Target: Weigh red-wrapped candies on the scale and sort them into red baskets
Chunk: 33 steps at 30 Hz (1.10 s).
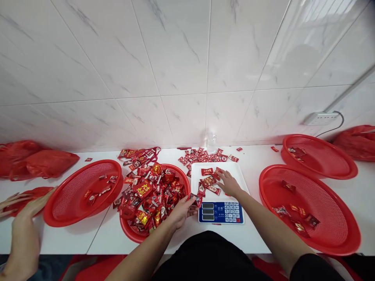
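Note:
My left hand point(182, 210) pinches a dark red wrapped candy point(196, 200) at the front left corner of a digital scale point(242, 175). My right hand point(230, 183) is over the scale's white pan, fingers stretched out, the tips touching a small red packet point(217, 174). Several other red packets lie on the pan, among them a flat one point(207, 171) near the back and a red-gold one point(208, 181) in the middle. Left of the scale, a red basket point(187, 181) is heaped with red and gold wrapped candies point(152, 197).
Small red packets point(202, 156) and a clear plastic item point(211, 141) lie behind the scale. Red baskets with a few candies stand left point(58, 208) and right point(348, 218), another point(328, 156) behind. A co-worker's hands point(32, 203) press a red bag at far left. A power strip point(320, 118) is on the wall.

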{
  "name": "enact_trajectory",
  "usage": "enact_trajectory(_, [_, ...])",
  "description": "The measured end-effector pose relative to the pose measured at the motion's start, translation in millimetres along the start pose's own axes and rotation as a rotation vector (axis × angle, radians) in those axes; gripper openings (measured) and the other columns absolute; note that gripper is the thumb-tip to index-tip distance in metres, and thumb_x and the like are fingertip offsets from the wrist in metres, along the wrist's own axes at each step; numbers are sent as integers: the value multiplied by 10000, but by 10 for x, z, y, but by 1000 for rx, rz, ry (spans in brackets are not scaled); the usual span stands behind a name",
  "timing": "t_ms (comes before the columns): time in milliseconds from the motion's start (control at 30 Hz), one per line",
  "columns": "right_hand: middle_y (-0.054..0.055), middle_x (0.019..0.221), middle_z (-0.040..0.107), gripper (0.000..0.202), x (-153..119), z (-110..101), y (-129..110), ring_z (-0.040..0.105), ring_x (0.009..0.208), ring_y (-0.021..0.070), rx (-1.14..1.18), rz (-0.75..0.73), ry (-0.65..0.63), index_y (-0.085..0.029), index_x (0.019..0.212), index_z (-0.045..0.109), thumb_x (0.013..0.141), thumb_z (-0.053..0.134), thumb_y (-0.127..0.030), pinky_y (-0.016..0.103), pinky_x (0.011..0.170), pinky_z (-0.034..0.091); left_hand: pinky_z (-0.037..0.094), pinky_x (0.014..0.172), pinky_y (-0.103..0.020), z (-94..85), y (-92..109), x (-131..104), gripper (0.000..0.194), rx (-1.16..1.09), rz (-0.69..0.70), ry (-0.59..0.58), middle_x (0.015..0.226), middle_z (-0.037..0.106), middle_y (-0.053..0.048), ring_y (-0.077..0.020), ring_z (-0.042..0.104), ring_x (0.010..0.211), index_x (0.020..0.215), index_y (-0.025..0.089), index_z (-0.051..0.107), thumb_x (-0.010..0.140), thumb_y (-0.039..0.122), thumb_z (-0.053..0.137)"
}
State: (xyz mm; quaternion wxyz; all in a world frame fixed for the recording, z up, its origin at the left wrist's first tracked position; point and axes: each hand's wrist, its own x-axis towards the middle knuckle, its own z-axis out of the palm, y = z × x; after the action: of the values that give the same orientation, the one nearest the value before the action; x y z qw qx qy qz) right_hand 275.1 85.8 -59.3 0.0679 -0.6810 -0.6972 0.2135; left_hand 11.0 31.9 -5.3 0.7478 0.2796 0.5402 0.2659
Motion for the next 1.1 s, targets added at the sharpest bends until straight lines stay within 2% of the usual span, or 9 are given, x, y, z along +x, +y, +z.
enact_trajectory(267, [43, 1501, 211, 573, 85, -2, -70, 144, 1363, 296, 17, -22, -9, -295, 1382, 294, 857, 354, -516, 472, 1026, 262, 464, 643, -230, -4, 50, -60, 386, -3, 1, 6, 820, 671, -41, -118, 633, 672, 1000, 169, 534, 725, 395, 684])
enact_trajectory(433, [60, 1432, 347, 511, -50, -33, -61, 216, 1338, 274, 27, -59, 4, -267, 1327, 391, 859, 374, -470, 441, 1016, 294, 464, 640, -229, -24, 45, -90, 372, -21, -4, 22, 766, 655, -20, -116, 629, 663, 989, 174, 529, 727, 386, 686])
enact_trajectory(633, [66, 1389, 399, 493, -283, -54, -167, 339, 1275, 234, 34, -113, 30, -272, 1298, 423, 855, 385, -486, 395, 1004, 328, 466, 644, -233, 1, 39, -79, 357, -18, -12, 11, 818, 663, -42, -123, 636, 683, 963, 168, 531, 728, 389, 684])
enact_trajectory(767, [48, 1442, 335, 516, -354, -7, -412, 187, 1353, 279, 14, -159, 46, -315, 1314, 407, 848, 375, -535, 488, 1056, 213, 468, 642, -240, 23, 43, -73, 337, -25, -15, 0, 790, 657, -36, -129, 634, 680, 931, 169, 523, 726, 379, 689])
enact_trajectory(900, [7, 1510, 204, 501, -312, 76, -738, 55, 1385, 285, -84, -354, -41, -357, 1341, 365, 855, 407, -473, 545, 1075, 79, 462, 628, -233, 45, 58, -86, 331, -33, 0, -7, 738, 637, -11, -122, 628, 658, 917, 173, 516, 721, 371, 696])
enact_trajectory(1000, [-8, 1514, 192, 499, -247, 130, -871, 40, 1388, 274, -115, -434, -110, -346, 1361, 333, 870, 396, -401, 563, 1072, 48, 459, 626, -230, 40, 71, -106, 353, -30, 9, -2, 730, 631, -3, -120, 628, 655, 952, 179, 513, 722, 377, 692])
enact_trajectory(1100, [15, 1492, 259, 504, -223, 151, -838, 70, 1384, 287, -114, -418, -128, -310, 1363, 346, 874, 379, -426, 575, 1068, 49, 459, 632, -231, 15, 77, -130, 357, -25, 11, 7, 747, 639, -9, -122, 628, 664, 956, 180, 511, 723, 384, 688])
